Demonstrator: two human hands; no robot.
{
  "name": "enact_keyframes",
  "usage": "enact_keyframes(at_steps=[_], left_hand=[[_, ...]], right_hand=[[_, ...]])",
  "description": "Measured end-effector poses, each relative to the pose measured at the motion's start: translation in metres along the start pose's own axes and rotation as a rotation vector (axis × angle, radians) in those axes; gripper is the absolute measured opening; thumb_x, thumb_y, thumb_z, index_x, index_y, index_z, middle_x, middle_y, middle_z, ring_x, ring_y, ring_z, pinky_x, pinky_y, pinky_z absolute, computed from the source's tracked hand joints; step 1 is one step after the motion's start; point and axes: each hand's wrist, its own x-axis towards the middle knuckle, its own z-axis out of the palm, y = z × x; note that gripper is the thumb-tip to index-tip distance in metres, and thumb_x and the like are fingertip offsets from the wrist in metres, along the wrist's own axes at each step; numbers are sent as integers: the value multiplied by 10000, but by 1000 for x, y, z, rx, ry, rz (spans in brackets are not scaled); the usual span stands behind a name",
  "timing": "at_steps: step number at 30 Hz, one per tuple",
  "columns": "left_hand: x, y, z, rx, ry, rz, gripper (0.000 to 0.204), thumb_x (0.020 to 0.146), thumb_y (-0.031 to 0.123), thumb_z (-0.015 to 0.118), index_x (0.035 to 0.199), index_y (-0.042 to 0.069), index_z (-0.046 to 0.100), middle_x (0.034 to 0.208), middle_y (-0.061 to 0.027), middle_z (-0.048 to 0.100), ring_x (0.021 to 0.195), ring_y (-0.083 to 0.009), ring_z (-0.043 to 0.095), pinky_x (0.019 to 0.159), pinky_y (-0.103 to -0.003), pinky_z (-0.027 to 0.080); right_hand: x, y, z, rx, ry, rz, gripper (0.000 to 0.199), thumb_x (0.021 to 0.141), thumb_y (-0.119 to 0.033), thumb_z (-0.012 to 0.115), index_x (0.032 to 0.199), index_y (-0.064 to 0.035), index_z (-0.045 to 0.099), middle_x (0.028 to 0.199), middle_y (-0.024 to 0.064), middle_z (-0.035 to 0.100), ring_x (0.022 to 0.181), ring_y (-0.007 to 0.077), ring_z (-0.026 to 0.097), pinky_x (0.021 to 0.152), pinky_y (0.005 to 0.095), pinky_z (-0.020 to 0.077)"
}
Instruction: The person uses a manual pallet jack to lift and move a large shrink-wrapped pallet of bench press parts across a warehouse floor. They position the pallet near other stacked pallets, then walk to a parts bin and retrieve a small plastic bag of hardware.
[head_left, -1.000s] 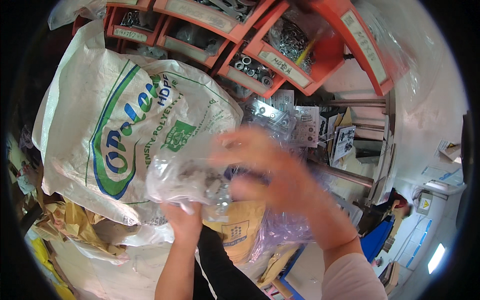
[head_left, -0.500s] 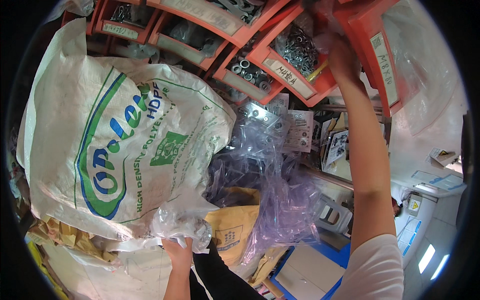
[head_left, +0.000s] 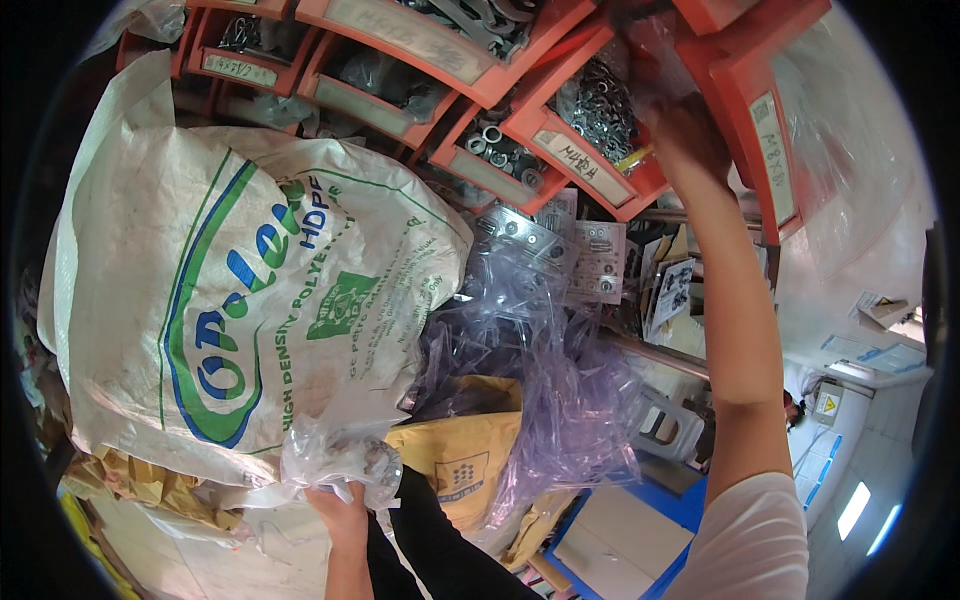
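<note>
My left hand point(head_left: 340, 503) is closed on a bunched clear plastic bag point(head_left: 338, 462) in front of the big white woven sack. Small contents in the bag cannot be made out. My right arm reaches far up to the red bins, and my right hand point(head_left: 690, 140) is inside one of them at the top right. Its fingers are dark, blurred and partly hidden. Clear plastic point(head_left: 655, 60) lies just beyond that hand. Beside it, to the left, small metal hardware point(head_left: 600, 105) fills an open red bin point(head_left: 628, 203), with a yellow strip at its edge.
The white woven sack point(head_left: 130, 300) takes up the left side. Purple-tinted plastic bags point(head_left: 570, 410) hang in the middle beside a yellow-brown paper sack point(head_left: 470, 440). Washers point(head_left: 490, 135) lie in another red bin. A blue-edged box point(head_left: 625, 535) sits lower right.
My left hand and its plastic bag have shifted slightly left and down. My right hand has moved a little lower at the bin. The whole view has tilted slightly.
</note>
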Motion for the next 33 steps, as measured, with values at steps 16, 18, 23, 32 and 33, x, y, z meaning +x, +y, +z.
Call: enact_keyframes(at_steps=[16, 18, 23, 32, 33], left_hand=[[1, -8, -12, 48, 57, -50, 524, 797, 30, 773, 1260, -61, 544, 1167, -173, 665, 1065, -302, 660, 987, -424, 495], [1, -8, -12, 19, 58, -66, 524, 791, 21, 766, 1258, -64, 543, 1161, -174, 669, 1067, -303, 662, 987, -424, 496], [-1, -11, -15, 51, 59, -44, 531, 794, 18, 753, 1266, -74, 528, 1167, -179, 667, 1073, -305, 662, 998, -420, 491], [-1, -26, -23, 195, 13, -9, 521, 890, 37, 725, 1339, -40, 474, 1215, -147, 624, 1089, -240, 634, 982, -380, 496], [0, -27, -23, 174, -7, -29, 527, 890, 42, 728, 1343, -39, 471, 1222, -147, 621, 1094, -239, 632, 982, -379, 496]], right_hand=[[26, 50, 43, 18, 589, -264, 237, 997, -100, 482, 1182, -6, 595, 1241, 284, 628, 1183, 447, 599, 1011, 516, 462], [31, 49, 39, 93, 598, -274, 262, 1029, -143, 482, 1214, 2, 601, 1251, 282, 632, 1182, 441, 601, 1012, 505, 459], [39, 37, 28, 571, 460, -160, 372, 1061, -285, 513, 1243, 19, 627, 1243, 271, 657, 1179, 435, 606, 1007, 480, 454], [6, 34, 26, 241, 499, -65, 416, 1008, -347, 563, 1219, 5, 631, 1251, 236, 659, 1171, 419, 604, 1004, 474, 437], [9, 35, 31, 232, 538, -51, 386, 996, -326, 577, 1204, -6, 633, 1214, 214, 668, 1130, 396, 619, 969, 467, 455]])
